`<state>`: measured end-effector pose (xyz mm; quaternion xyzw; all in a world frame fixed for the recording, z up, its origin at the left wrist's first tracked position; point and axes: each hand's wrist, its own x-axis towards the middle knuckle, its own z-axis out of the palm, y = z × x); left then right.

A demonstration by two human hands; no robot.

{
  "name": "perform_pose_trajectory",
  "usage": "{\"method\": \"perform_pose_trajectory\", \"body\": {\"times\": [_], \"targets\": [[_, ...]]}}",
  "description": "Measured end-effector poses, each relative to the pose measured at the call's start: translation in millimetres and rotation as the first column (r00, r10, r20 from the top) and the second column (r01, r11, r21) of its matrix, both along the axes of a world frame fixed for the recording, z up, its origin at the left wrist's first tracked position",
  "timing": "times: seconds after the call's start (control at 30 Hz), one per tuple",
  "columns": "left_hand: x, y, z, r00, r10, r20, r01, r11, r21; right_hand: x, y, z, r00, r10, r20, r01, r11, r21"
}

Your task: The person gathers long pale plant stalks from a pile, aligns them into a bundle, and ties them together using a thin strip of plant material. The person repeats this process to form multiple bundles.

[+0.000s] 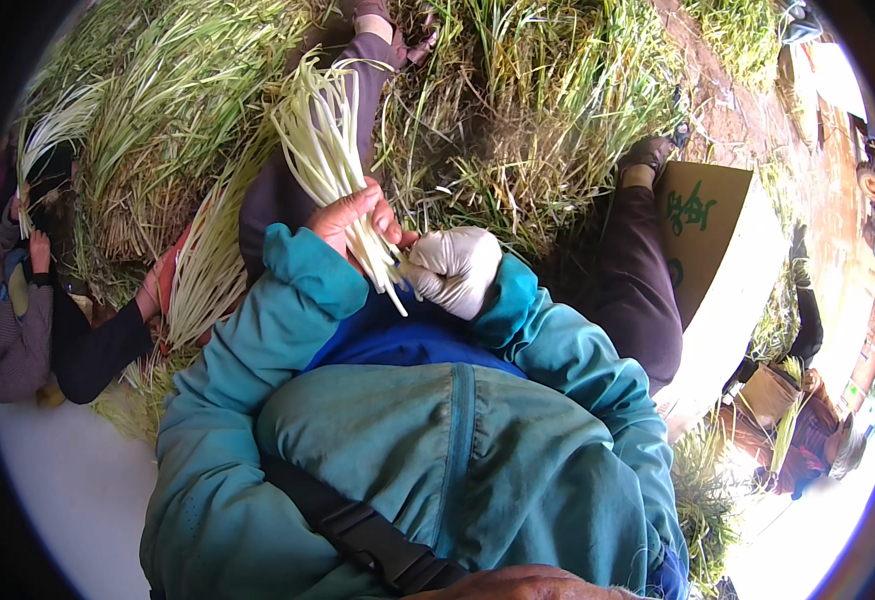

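Note:
My left hand (351, 221), bare, is closed around a bundle of long pale stalks (325, 135) that look like blanched chives. Their loose, bending tips fan out above the fist, while the cut ends stick out below it, over the blue cloth (415, 341) at my lap. Beside those lower ends is my right hand (458, 271), in a whitish glove with the fingers curled in. Its fingertips meet the stalk ends, but whether they pinch anything is hidden. More pale stalks (205, 270) lie in a long sheaf left of my left forearm.
Heaps of green leafy stalks (182, 82) and tangled, partly dry stalks (512, 150) lie ahead. A cardboard sheet (700, 232) with green writing stands by my right leg. At left a person (21, 315) holds pale stalks (55, 135); another person (805, 420) sits at far right.

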<state>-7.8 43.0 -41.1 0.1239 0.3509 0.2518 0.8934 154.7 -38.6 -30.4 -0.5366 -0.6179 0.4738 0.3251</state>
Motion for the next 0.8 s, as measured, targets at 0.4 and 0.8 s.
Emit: {"method": "perform_pose_trajectory", "body": {"times": [0.4, 0.8], "targets": [[-50.2, 80.5, 10.9, 0.952, 0.16, 0.259, -0.223, 0.947, 0.233, 101.9, 28.1, -128.3, 0.839, -0.304, 0.452, 0.447, 0.859, -0.251], [-34.2, 71.6, -32.0, 0.952, -0.147, 0.27, 0.098, 0.977, 0.188, 88.7, 62.4, -153.3, 0.482, 0.19, 0.855, 0.374, 0.838, -0.396]]}}
